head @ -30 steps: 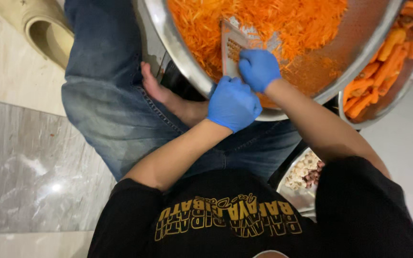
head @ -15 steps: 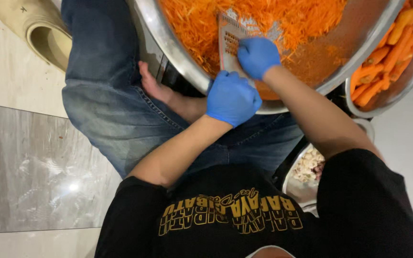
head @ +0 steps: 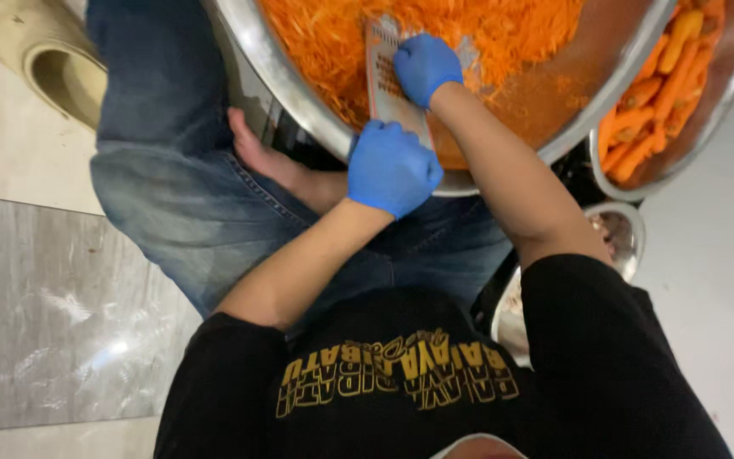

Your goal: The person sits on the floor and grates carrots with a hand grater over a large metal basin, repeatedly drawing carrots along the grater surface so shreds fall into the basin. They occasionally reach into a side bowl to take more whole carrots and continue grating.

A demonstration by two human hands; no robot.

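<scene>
1. Grater (head: 388, 81) stands tilted inside the big bowl (head: 290, 76); left hand (head: 391, 166) is closed round its lower end at the rim.
2. Right hand (head: 425, 66) presses fingers-curled onto the grater face; whatever it holds is hidden.
3. The bowl holds a deep heap of shreds (head: 486, 30); right of it, whole carrots (head: 660, 85) wait in a second bowl, so I'd say plenty is left.

Grater (head: 381, 72): flat metal, leaning tilted inside the big bowl, its near end sitting at the rim.
Shredded carrot (head: 469, 25): orange heap lying in the steel bowl (head: 299, 93), surrounding the grater.
</scene>
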